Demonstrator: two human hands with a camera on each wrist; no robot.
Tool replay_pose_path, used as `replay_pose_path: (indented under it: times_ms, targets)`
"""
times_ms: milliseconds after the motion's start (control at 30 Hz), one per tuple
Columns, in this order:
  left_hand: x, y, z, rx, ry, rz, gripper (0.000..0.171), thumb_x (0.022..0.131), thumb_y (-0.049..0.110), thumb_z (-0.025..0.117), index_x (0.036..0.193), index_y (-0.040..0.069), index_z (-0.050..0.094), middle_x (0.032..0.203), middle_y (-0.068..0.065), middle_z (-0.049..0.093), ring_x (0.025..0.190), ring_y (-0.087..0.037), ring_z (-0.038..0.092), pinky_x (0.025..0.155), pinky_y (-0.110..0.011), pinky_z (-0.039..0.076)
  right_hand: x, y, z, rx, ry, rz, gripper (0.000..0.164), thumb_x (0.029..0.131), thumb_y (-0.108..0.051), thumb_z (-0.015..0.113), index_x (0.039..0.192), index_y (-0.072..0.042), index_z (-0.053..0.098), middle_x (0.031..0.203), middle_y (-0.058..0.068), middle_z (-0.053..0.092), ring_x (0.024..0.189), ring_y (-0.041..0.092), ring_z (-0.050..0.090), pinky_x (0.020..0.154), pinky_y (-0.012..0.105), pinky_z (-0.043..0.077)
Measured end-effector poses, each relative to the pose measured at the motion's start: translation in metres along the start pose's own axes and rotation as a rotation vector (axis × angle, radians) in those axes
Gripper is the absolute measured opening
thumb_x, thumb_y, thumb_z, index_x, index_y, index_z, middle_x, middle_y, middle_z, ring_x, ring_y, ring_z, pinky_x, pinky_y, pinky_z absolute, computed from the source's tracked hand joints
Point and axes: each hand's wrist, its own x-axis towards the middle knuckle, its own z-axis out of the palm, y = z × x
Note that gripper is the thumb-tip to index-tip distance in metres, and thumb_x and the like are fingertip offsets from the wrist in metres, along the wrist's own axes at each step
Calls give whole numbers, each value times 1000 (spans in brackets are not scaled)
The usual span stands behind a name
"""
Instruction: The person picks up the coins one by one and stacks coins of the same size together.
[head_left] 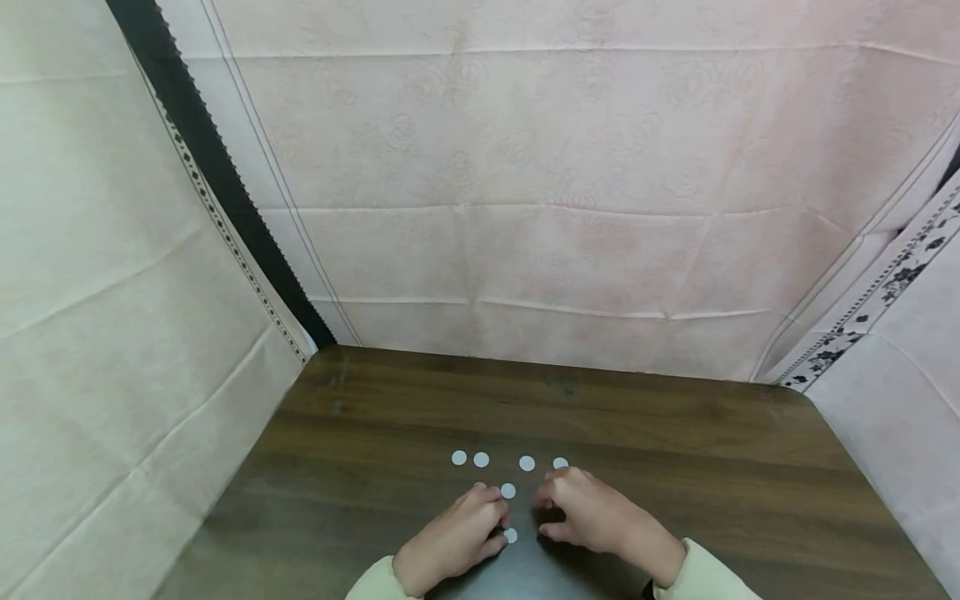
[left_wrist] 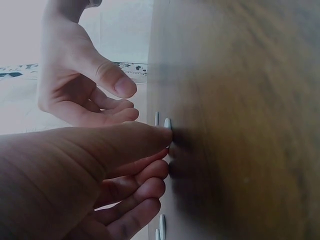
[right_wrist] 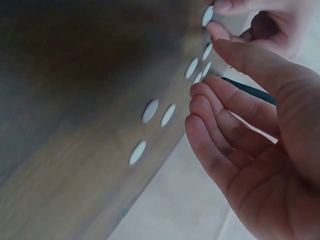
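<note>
Several small white discs lie flat on the wooden table. My left hand point(head_left: 459, 533) is low over the tabletop, with thumb and forefinger at opposite edges of the nearest white disc point(head_left: 511, 535). Just beyond its fingertips is another white disc point(head_left: 508, 491). To the right, my right hand point(head_left: 596, 512) hovers with loosely bent fingers and holds nothing. A white disc point(head_left: 561, 462) peeks out past its knuckles. In the right wrist view, more discs, such as a pale disc point(right_wrist: 150, 111), lie beside the right fingers; the hand hides these in the head view.
Two white discs point(head_left: 470, 459) lie side by side farther back, with a single disc point(head_left: 527, 463) to their right. The brown table point(head_left: 360, 433) has rounded far corners. Pale cloth point(head_left: 525, 167) hangs behind it and on both sides.
</note>
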Motion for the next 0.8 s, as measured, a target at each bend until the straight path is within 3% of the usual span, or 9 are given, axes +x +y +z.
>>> replay_pose_path:
  times_ms: [133, 400, 800]
  targets:
    - [0, 1, 0, -9, -14, -10, 11, 93, 20, 81, 88, 19, 71, 87, 10, 61, 80, -4, 47, 74, -16, 47, -3, 8, -5, 11, -15, 17, 14, 87, -11, 85, 99, -8, 79, 92, 1, 74, 83, 7, 67, 69, 19, 55]
    - [-1, 0, 0, -1, -7, -13, 12, 92, 21, 81, 87, 20, 70, 86, 11, 60, 79, -5, 47, 73, -16, 47, -4, 19, -6, -30, 47, 4, 11, 83, -7, 87, 86, -10, 76, 84, -2, 72, 76, 5, 63, 66, 18, 53]
    - [-1, 2, -1, 23, 2, -9, 13, 92, 20, 82, 87, 18, 70, 86, 11, 60, 80, -5, 47, 75, -16, 47, 0, 31, 1, -45, 74, 22, 24, 83, -3, 85, 76, -17, 68, 72, -6, 62, 68, 2, 51, 61, 17, 44]
